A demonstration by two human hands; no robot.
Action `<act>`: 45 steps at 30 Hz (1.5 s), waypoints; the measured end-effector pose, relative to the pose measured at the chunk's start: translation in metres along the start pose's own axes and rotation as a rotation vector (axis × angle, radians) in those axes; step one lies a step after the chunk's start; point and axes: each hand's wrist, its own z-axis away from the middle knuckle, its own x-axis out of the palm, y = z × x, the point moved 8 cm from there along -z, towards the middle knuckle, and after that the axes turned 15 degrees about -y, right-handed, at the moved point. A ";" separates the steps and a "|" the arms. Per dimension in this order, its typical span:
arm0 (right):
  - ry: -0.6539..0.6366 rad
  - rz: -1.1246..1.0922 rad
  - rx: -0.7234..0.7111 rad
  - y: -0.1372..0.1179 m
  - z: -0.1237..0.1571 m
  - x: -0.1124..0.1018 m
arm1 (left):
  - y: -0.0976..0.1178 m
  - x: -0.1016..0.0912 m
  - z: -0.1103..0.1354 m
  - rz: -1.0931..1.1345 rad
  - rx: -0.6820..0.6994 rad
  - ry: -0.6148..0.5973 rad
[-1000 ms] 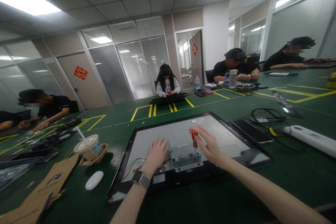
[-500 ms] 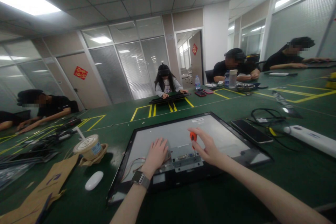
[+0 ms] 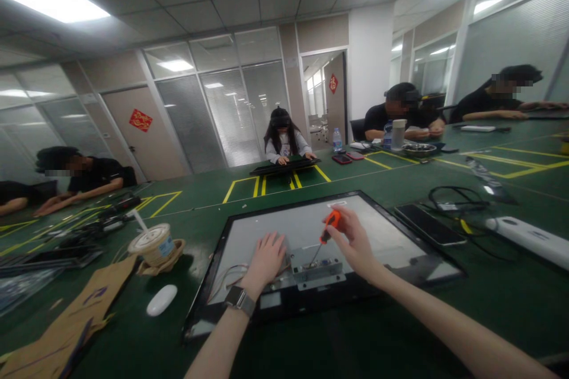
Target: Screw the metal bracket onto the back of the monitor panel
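Observation:
A flat display panel (image 3: 249, 228) with a black frame lies back side up in front of me. Near its lower edge sits a metal bracket (image 3: 320, 274) with connector ports. My right hand (image 3: 355, 243) is closed around the orange handle of a screwdriver (image 3: 332, 223). The screwdriver leans, and its thin shaft points down and left to the ports on the bracket. My left hand (image 3: 268, 257) lies flat on the panel just left of the bracket, fingers stretched out. Thin wires (image 3: 229, 275) run beside that hand's wrist.
At left stand a drink cup (image 3: 153, 246) with a straw, a white mouse (image 3: 162, 300) and a brown paper bag (image 3: 75, 320). A phone (image 3: 430, 224), a black cable (image 3: 457, 196) and a white device (image 3: 528, 243) lie at right. Several people sit around the green table.
The screwdriver has gone from nearly upright to tilted, its handle raised toward the right and its tip now farther left over the ports. My left hand has stayed on the panel.

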 end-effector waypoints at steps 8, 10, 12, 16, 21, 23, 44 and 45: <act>-0.107 0.034 0.040 0.005 0.009 0.022 | -0.002 0.001 -0.001 0.016 0.000 0.006; -0.108 0.043 0.034 0.004 0.009 0.023 | -0.002 0.002 -0.001 0.015 -0.001 0.007; -0.107 0.053 0.028 0.003 0.009 0.022 | -0.002 0.002 -0.001 0.013 0.001 0.007; -0.125 0.087 0.007 0.002 0.008 0.022 | -0.001 0.001 0.000 0.015 0.005 0.004; -0.223 0.170 -0.030 -0.011 0.005 0.028 | 0.003 -0.005 0.003 0.009 -0.004 -0.020; -0.262 0.182 -0.016 -0.017 0.003 0.030 | 0.006 -0.007 0.005 0.000 -0.002 -0.037; -0.352 -0.308 0.246 0.007 -0.009 0.022 | 0.004 -0.005 0.005 0.026 0.003 -0.032; -0.350 -0.315 0.252 0.007 -0.009 0.022 | 0.003 -0.004 0.005 0.027 -0.001 -0.030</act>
